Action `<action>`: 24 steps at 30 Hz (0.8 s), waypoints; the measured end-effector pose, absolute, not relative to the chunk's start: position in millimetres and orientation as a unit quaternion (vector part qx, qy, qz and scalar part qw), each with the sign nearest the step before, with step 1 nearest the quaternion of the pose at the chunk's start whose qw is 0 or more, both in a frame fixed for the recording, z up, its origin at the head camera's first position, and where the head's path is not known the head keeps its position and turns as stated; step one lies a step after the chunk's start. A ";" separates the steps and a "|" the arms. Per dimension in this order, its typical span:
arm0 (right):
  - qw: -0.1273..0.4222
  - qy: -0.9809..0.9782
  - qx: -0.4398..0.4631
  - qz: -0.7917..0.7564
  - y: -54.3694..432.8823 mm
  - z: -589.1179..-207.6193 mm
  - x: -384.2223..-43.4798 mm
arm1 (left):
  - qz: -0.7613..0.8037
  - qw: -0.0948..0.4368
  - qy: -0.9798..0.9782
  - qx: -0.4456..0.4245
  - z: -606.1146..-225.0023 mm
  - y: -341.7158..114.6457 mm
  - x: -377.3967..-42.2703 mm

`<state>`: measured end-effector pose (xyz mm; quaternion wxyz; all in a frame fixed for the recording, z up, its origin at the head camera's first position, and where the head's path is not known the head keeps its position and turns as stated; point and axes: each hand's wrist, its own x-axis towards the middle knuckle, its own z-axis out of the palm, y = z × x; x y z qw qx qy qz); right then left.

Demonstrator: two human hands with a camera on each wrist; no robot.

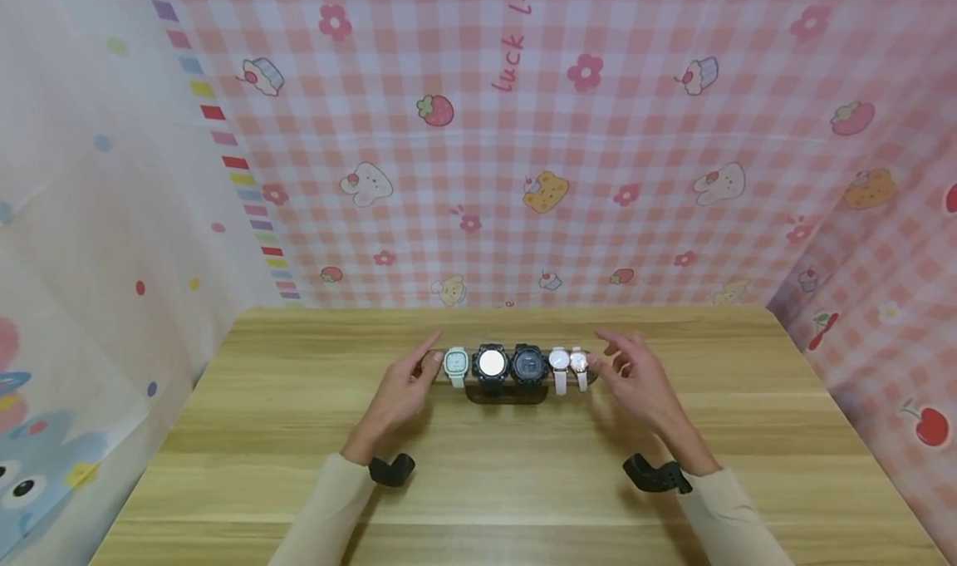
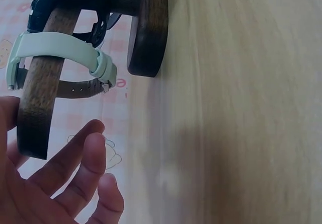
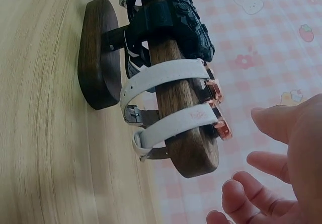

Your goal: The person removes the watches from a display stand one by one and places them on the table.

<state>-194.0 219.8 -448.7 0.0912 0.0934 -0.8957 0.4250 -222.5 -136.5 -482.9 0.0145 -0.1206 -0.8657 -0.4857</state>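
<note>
the dark-grained wooden stand (image 1: pixel 506 395) sits on the bench (image 1: pixel 508 483); its broad, rounded base presumably steadies the crossbar (image 2: pixel 37 108). the hands are apart: the left hand (image 1: pixel 404 383) has loose fingers, thumb at the stand's left end, contact uncertain; the right hand (image 1: pixel 635 379) is spread beside its right end. buckled round the crossbar, likely for display: one smooth mint watch (image 1: pixel 456 365), two chunky black watches (image 1: pixel 529 365), two slim white watches (image 1: pixel 560 361) with copper-toned cases.

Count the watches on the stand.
5, left to right in the head view along the stand: pale green watch, bright-faced black watch, dark-faced black watch, larger white watch, smaller white watch.
</note>
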 end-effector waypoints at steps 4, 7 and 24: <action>0.081 -0.898 0.091 0.423 217.8 -450.0 -192.8 | -0.490 0.012 -0.863 -0.120 -484.6 -135.9 -222.3; 0.074 -0.898 0.090 0.423 216.2 -450.3 -192.0 | -0.498 0.009 -0.859 -0.119 -485.0 -135.8 -222.6; 0.077 -0.902 0.095 0.414 207.3 -453.7 -197.3 | -0.557 -0.022 -0.826 -0.083 -486.0 -131.7 -226.0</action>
